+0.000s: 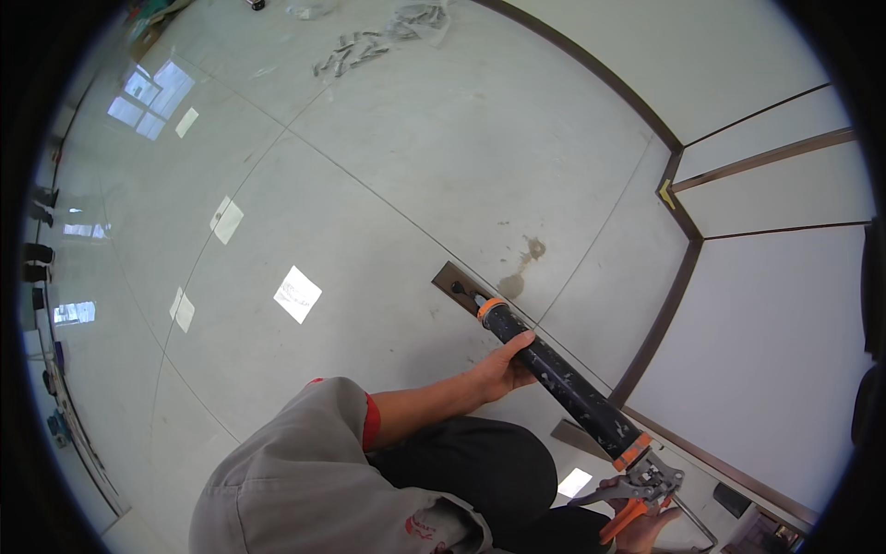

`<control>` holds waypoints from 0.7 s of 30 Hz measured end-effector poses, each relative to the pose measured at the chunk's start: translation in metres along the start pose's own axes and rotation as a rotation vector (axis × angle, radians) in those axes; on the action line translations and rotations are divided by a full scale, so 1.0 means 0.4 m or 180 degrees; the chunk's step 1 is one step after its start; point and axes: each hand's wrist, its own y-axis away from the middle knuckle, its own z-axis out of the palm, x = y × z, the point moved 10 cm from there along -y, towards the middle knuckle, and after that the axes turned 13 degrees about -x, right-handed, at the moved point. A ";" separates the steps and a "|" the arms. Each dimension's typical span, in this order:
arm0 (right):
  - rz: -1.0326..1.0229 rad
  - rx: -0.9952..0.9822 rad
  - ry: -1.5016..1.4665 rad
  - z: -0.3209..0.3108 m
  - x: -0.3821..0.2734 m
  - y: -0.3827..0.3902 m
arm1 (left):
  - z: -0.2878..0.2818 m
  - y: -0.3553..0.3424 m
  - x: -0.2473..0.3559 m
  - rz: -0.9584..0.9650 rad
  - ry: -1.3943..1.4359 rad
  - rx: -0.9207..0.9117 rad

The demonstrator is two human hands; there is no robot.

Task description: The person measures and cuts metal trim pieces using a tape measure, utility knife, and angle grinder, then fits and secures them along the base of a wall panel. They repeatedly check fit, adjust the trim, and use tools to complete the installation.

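A caulking gun [565,383] with a long, scuffed black barrel and orange end rings lies slantwise across my front. My left hand [503,374] holds the barrel near its front end, thumb along the side and the other fingers hidden beneath. At the lower right, my right hand [637,531] is wrapped round the orange-and-grey handle and trigger. The nozzle points down at a brown strip [446,275] lying on the floor. Black sealant [458,287] sits on the strip by the nozzle tip.
Brown skirting [637,379] borders white wall panels on the right, with a yellow corner piece [665,193]. Stains [512,282] mark the tiled floor beside the strip. White paper sheets [298,295] lie leftward. Small grey pieces [346,55] and a plastic bag [417,20] are far off.
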 end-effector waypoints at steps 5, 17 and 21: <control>0.0337 0.1184 -0.0165 -0.112 0.051 0.046 | 0.020 -0.017 0.009 0.0089 0.0048 -0.0063; 0.0894 0.0534 0.4917 0.266 -0.361 -0.019 | -0.018 0.013 -0.008 0.0025 -0.0054 0.0364; 0.0050 -0.0266 0.5960 0.319 -0.259 -0.104 | -0.007 -0.007 -0.020 -0.0089 -0.0130 0.0297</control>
